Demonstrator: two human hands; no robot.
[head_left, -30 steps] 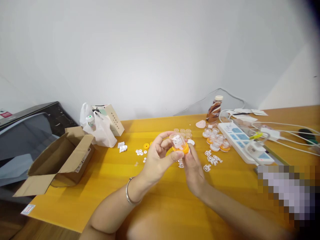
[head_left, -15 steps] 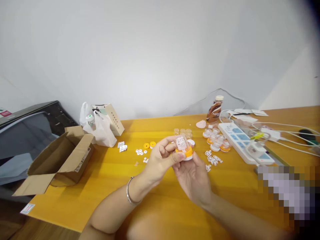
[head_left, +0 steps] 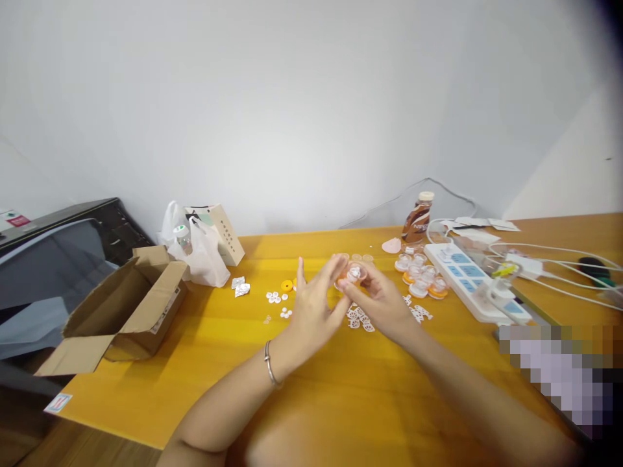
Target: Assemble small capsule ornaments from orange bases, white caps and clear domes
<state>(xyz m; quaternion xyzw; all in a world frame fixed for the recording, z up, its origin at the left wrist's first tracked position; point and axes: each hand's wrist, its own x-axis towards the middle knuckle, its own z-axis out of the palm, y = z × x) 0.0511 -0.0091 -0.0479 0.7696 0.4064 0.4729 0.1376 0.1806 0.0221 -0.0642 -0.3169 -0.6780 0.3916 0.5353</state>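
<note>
A small clear plastic capsule with an orange base (head_left: 354, 274) and a white piece inside is held over the yellow table (head_left: 233, 363). My right hand (head_left: 384, 301) pinches it from the right. My left hand (head_left: 314, 308), with a bracelet on the wrist, has its fingers spread and touches the capsule's left side with its fingertips. White cut-out pieces (head_left: 359, 319) lie on the table just under the hands. More finished capsules (head_left: 422, 277) stand in a cluster to the right. Small white discs (head_left: 275, 297) and an orange ring (head_left: 287, 285) lie to the left.
An open cardboard box (head_left: 117, 311) sits at the table's left edge, beside a white plastic bag (head_left: 202, 259) and a slim carton (head_left: 221, 230). A brown drink bottle (head_left: 417, 217), a white power strip (head_left: 474, 282) and cables occupy the back right. A dark machine (head_left: 53, 253) stands left of the table.
Both hands moved forward and lower toward the table with the capsule. My left hand loosened from gripping the capsule to spread fingers; my right hand shifted from beneath the base to pinching it.
</note>
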